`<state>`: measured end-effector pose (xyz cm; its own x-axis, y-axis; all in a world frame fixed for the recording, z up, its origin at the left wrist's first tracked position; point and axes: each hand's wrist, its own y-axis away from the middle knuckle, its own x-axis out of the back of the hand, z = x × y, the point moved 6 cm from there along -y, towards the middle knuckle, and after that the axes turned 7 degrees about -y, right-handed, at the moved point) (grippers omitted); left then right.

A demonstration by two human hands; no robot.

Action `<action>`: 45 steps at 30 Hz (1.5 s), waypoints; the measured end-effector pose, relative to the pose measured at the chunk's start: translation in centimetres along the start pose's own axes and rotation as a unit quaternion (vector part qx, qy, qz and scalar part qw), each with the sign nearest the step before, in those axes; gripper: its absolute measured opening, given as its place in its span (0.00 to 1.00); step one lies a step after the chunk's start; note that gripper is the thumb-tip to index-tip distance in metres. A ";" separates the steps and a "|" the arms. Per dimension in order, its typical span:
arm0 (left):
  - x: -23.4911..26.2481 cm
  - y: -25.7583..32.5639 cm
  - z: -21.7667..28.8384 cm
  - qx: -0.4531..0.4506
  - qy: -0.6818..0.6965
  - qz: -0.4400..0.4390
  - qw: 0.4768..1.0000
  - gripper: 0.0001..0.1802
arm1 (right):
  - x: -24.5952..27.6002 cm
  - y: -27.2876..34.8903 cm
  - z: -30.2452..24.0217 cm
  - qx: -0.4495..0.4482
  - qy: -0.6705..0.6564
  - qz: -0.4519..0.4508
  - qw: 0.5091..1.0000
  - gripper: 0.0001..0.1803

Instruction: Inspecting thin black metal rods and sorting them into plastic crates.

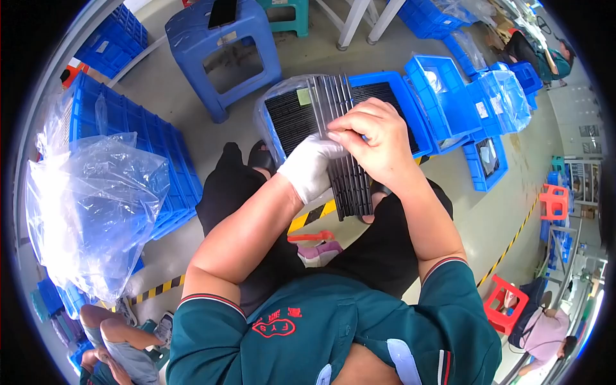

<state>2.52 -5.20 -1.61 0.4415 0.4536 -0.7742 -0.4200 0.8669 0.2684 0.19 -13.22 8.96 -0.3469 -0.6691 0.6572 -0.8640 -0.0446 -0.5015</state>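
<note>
A bundle of thin black rods (350,186) with metallic upper ends is held upright between my hands, above a blue crate. My left hand (310,167), in a white glove, wraps round the bundle at its middle. Bare, my right hand (375,138) has thumb and forefinger pinched together at the rods' upper part; whether a single rod sits in the pinch is too small to tell. Below, the blue crate (418,122) is filled with rows of similar black rods (290,122). A pale yellow-green note (303,97) lies on those rods.
Left stand stacked blue crates (173,147) with clear plastic film (96,205). A blue stool (221,48) stands ahead. More blue bins (443,90) are at the right, beyond them red stools (554,201). Other people (545,327) sit at the right and at lower left.
</note>
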 end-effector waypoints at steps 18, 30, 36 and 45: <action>0.5 -0.2 2.9 -0.030 0.124 0.106 0.986 0.13 | 2.9 1.1 1.9 -0.141 -0.090 0.036 0.985 0.05; 0.5 0.3 3.3 -0.031 0.123 0.175 0.976 0.11 | 1.7 1.3 1.5 -0.050 0.011 0.021 0.998 0.06; 0.6 0.2 3.3 -0.033 0.132 0.172 0.976 0.11 | 1.7 1.1 1.0 -0.021 0.058 0.014 0.998 0.05; 1.2 -0.3 3.1 -0.042 0.133 0.172 0.975 0.12 | 1.4 0.8 0.8 0.010 0.089 0.009 0.996 0.05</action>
<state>5.60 -4.27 -0.84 0.0468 0.6348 -0.7713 -0.5748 0.6486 0.4990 -0.75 -14.78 9.02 -0.4219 -0.5287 0.7365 -0.8504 -0.0508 -0.5237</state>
